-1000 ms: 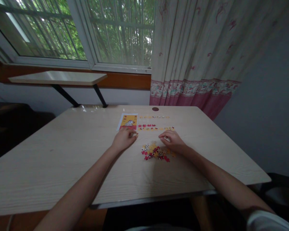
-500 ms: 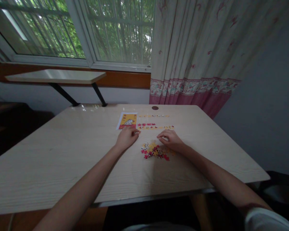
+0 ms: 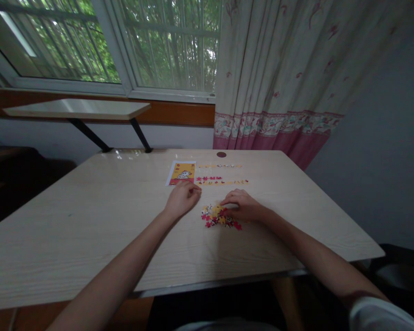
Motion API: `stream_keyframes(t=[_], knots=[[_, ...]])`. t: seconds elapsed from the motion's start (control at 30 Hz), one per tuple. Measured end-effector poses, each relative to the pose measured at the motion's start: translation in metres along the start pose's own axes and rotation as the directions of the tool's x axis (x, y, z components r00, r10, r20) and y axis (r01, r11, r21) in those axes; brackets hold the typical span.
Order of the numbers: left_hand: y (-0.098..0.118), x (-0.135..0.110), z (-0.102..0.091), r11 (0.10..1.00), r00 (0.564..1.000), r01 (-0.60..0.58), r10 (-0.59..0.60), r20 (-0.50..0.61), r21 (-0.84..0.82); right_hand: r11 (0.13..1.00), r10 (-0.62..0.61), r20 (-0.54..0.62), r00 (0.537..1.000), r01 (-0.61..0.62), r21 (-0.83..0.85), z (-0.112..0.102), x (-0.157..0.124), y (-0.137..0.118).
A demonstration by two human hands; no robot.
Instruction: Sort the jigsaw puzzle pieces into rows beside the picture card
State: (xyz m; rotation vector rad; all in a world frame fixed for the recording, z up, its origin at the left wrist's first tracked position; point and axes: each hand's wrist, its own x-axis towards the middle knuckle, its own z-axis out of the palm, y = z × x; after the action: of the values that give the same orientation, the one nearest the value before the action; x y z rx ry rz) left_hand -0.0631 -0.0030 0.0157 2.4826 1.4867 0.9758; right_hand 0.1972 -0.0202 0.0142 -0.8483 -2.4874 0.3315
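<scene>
My left hand (image 3: 183, 198) rests on the table just below the picture card, its fingers drawn together. Whatever its fingertips hold, if anything, is too small to make out. Over the right side of a loose heap of jigsaw puzzle pieces (image 3: 222, 220), my right hand (image 3: 244, 205) has thumb and index finger apart, the fingertips at the heap's edge. The heap mixes red, yellow, white and black pieces. Beyond my hands, puzzle pieces lie in rows: a red row (image 3: 209, 178), a yellow row with dark and red marks (image 3: 224, 182), and a farther yellow and white row (image 3: 221, 166).
A picture card (image 3: 182, 173) with a white spotted animal on yellow and red lies left of the rows. Behind it, a round brown disc (image 3: 221, 155) is set near the table's (image 3: 100, 230) far edge. A raised shelf (image 3: 79, 108) stands at back left; a curtain (image 3: 279, 92) hangs behind.
My right hand has come down and nearer to the heap, and its thumb and index finger have parted. My left hand has shifted slightly, covering the small red and yellow bit at its fingertips.
</scene>
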Motion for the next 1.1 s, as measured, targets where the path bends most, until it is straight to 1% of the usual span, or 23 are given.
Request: stream_keyframes(t=[0.1,0.17,0.27,0.4,0.53,0.8,1.0,1.1], knots=[[0.015,-0.003,0.0,0.994,0.994,-0.071,0.077,0.081,-0.082,1.0,-0.012,0.005,1.0,0.012,0.004,0.001,0.0,-0.002],[0.025,-0.005,0.001,0.984,0.98,-0.115,0.135,0.146,-0.138,1.0,-0.019,0.007,1.0,0.019,0.013,0.001,0.0,-0.002],[0.038,-0.007,0.002,0.971,0.961,-0.178,0.206,0.184,-0.158,0.999,-0.04,0.004,0.999,0.04,0.031,0.002,0.002,-0.002],[0.044,-0.009,0.003,0.955,0.934,-0.24,0.276,0.227,-0.173,0.998,-0.046,0.0,0.999,0.046,0.035,0.003,0.003,-0.004],[0.046,-0.01,0.002,0.95,0.92,-0.254,0.295,0.259,-0.181,0.999,-0.026,-0.016,1.0,0.026,0.029,0.005,0.003,-0.006],[0.044,-0.011,0.006,0.951,0.928,-0.219,0.272,0.253,-0.221,0.997,-0.061,-0.045,0.997,0.063,0.044,0.008,0.003,-0.006],[0.041,-0.01,0.007,0.949,0.926,-0.239,0.286,0.245,-0.206,1.0,-0.014,-0.093,0.996,0.012,-0.028,0.007,0.003,-0.004],[0.041,-0.011,0.007,0.947,0.924,-0.255,0.298,0.24,-0.195,0.999,-0.017,-0.105,0.994,0.011,-0.05,0.008,0.003,-0.002]])
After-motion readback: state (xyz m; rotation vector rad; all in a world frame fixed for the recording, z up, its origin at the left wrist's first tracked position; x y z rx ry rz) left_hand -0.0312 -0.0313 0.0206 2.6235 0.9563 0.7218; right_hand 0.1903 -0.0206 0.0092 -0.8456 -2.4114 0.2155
